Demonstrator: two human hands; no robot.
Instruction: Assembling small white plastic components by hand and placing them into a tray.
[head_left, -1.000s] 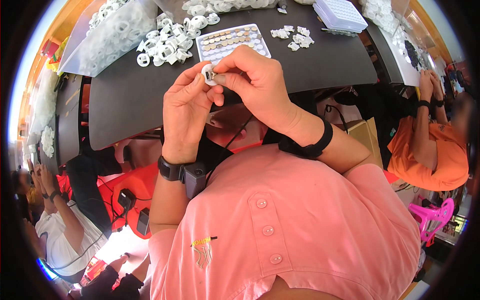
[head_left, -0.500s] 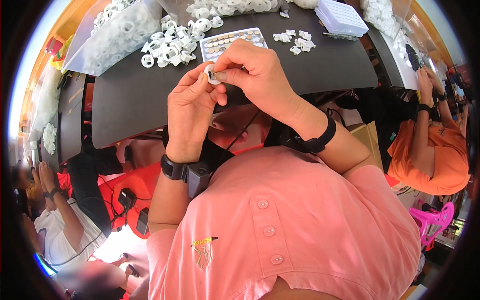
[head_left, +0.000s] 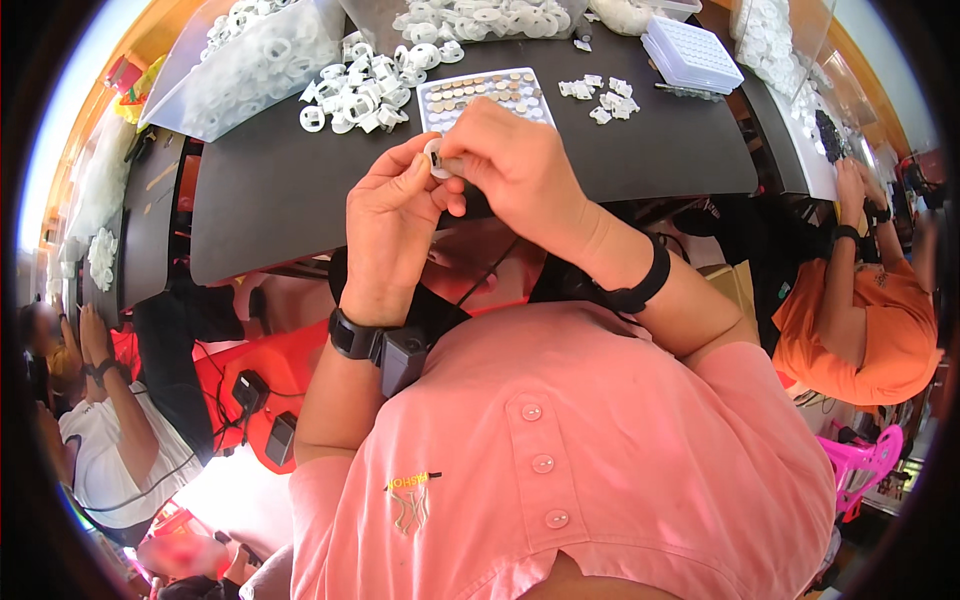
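- The left hand (head_left: 392, 225) is curling its fingers inward and pinching a small white round plastic ring (head_left: 436, 158) between thumb and fingertips, just above the centre of the frame.
- The right hand (head_left: 515, 165) is closing over the same ring from the right, its fingertips pressing against the ring's edge, so both hands are gripping it together.
- The ring is showing only as a pale, glossy sliver with a darker spot at its middle; the fingers are hiding most of it.
- It is hovering over the near edge of the dark grey flat table (head_left: 270, 195).
- A white rectangular tray of small round metal discs (head_left: 482, 92) is lying just beyond the hands.
- A loose heap of white plastic rings (head_left: 360, 85) is resting at the tray's left.
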